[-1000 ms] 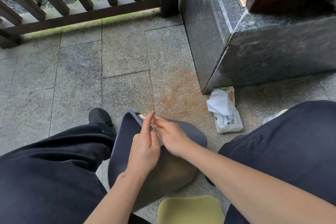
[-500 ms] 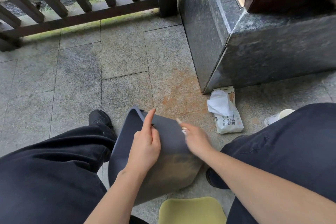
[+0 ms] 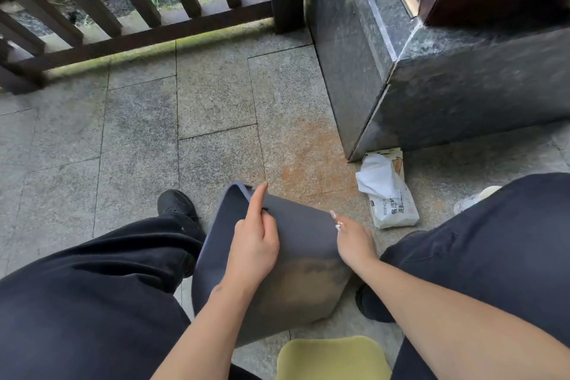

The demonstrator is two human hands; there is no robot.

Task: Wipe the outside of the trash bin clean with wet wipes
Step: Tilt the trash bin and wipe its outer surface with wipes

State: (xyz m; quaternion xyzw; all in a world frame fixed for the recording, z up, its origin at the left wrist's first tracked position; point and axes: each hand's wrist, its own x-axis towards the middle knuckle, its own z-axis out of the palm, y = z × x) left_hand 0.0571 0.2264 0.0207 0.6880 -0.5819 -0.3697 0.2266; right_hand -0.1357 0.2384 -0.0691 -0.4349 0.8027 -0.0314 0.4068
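Since a second ago, right hand (image 3: 354,242) drawn off the left hand (image 3: 254,248) to the right edge of the trash bin (image 3: 296,271); fingers curled, a small pale scrap at the tips, too tiny to identify. Left hand flat on the bin, forefinger straight, gripping nothing. One bin, tipped on the floor (image 3: 138,139) between two dark-trousered legs, far rim hidden. One wipes pack (image 3: 390,194) right of the bin, one sheet sticking out.

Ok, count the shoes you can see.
3: a black shoe left of the bin, a black shoe under the right forearm, a pale shoe far right. More may be hidden.
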